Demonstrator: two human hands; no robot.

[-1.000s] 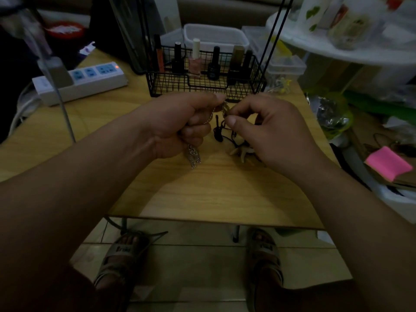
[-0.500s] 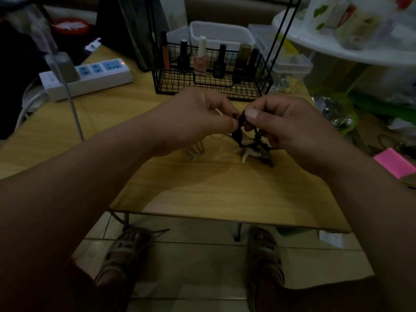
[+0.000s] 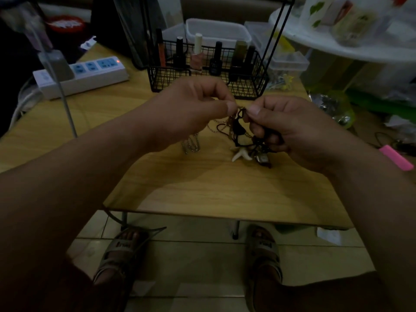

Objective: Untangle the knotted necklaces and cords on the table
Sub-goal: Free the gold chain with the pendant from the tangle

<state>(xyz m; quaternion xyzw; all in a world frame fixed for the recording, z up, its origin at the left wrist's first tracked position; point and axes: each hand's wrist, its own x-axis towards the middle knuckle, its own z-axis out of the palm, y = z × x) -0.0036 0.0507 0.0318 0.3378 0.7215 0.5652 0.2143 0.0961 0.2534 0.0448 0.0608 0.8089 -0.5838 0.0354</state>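
Both thumbs now stand slightly apart with a small loop of black cord [image 3: 238, 128] showing between them, where half a second earlier they met tip to tip; the pinch point also sits a little higher above the table [image 3: 202, 190]. Left hand [image 3: 191, 109]: thumb and forefinger clamped on the upper end of the tangle [image 3: 234, 122]. Right hand [image 3: 290, 129]: thumb and forefinger clamped on the same end from 3 o'clock, remaining fingers curled around trailing cords. The tangle hangs between the hands over the table's middle, its white starfish pendant [image 3: 239, 154] resting on the wood at 6 o'clock and a metal pendant [image 3: 191, 145] at 8 o'clock. A wire basket [image 3: 209, 84] stands at 12 o'clock and a power strip [image 3: 83, 75] at 10 o'clock.

Handling, as judged: light and limp throughout. The fine chain [image 3: 216, 123] is probably slippery and liable to kink or snap under a hard pull, while the cord is soft and grips better. Best held by fingertip pinch just beside the knot, not by the pendants.
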